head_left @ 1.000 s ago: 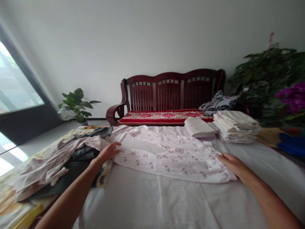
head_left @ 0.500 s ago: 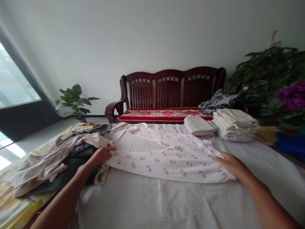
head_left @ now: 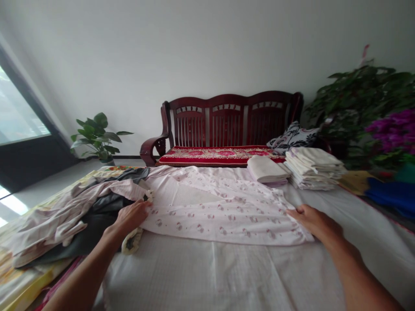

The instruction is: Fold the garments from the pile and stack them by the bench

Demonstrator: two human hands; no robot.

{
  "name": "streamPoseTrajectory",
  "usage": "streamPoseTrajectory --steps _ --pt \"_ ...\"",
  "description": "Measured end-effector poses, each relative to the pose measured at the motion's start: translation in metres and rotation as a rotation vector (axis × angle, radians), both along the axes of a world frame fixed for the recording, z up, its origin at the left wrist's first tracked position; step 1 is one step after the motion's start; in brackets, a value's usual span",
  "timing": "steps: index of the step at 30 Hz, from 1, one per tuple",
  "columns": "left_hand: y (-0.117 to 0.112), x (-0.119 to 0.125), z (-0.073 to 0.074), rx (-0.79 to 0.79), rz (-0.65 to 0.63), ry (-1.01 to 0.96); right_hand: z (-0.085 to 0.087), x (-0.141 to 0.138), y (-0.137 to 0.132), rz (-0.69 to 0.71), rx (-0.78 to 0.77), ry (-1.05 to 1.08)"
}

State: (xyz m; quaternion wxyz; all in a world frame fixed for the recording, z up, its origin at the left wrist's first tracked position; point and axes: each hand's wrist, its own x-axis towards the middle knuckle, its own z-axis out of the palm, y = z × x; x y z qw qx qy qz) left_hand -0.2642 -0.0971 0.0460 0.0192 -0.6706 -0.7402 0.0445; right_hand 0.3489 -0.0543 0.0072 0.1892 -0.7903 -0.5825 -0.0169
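Note:
A pair of white pajama pants (head_left: 223,220) with a small grey and red print lies spread sideways across the white sheet (head_left: 194,272), its two legs pointing left. My left hand (head_left: 134,216) pinches the end of the nearer leg. At the other end, my right hand (head_left: 313,220) is closed on the edge by the waist, thumb on top. The far leg (head_left: 197,175) lies flat, with sheet showing between it and the near one. Close by my left hand is a heap of loose clothes, a pale pink garment (head_left: 81,203) over a dark grey one (head_left: 100,220).
Folded white cloths stand in a tall stack (head_left: 314,168) and a lower pile (head_left: 267,169) at the back right. Behind is a dark red wooden bench (head_left: 227,121) with a patterned cushion (head_left: 293,137). Blue fabric (head_left: 392,196) lies far right; potted plants (head_left: 99,136) flank the bench.
The view has shifted slightly, so most things sit a little further left. Both hands keep hold of the pajama pants, and the near leg looks a bit straighter.

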Motion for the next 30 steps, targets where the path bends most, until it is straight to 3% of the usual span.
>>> streamPoseTrajectory --steps 3,5,7,10,12,15,17,19,22,26,30 --pt "-0.005 0.036 0.012 0.092 -0.019 0.114 0.019 -0.018 -0.009 -0.052 0.044 -0.044" --pt "-0.005 0.068 0.015 0.151 -0.127 0.021 0.025 -0.038 -0.012 0.075 0.212 -0.083" --pt "-0.003 0.107 0.012 0.173 -0.248 -0.162 0.022 -0.062 -0.012 0.291 0.277 -0.045" --pt "0.000 0.173 -0.003 0.210 -0.429 -0.380 0.004 -0.097 -0.010 0.633 0.261 0.043" --pt "0.002 0.215 -0.015 0.253 -0.547 -0.437 -0.012 -0.113 -0.009 0.789 0.231 0.026" --pt "0.005 0.263 -0.033 0.248 -0.650 -0.449 -0.036 -0.123 -0.007 0.888 0.186 -0.104" --pt "0.006 0.280 -0.042 0.204 -0.637 -0.434 -0.047 -0.124 -0.007 0.892 0.169 -0.190" --pt "0.007 0.283 -0.049 0.147 -0.593 -0.409 -0.052 -0.123 -0.007 0.871 0.170 -0.243" --pt "0.005 0.268 -0.057 0.068 -0.565 -0.371 -0.053 -0.124 -0.009 0.825 0.165 -0.270" --pt "-0.001 0.229 -0.064 0.083 -0.547 -0.363 -0.049 -0.125 -0.010 0.798 0.138 -0.245" --pt "-0.010 0.182 -0.063 0.096 -0.419 -0.322 -0.052 -0.122 -0.008 0.811 0.154 -0.228"
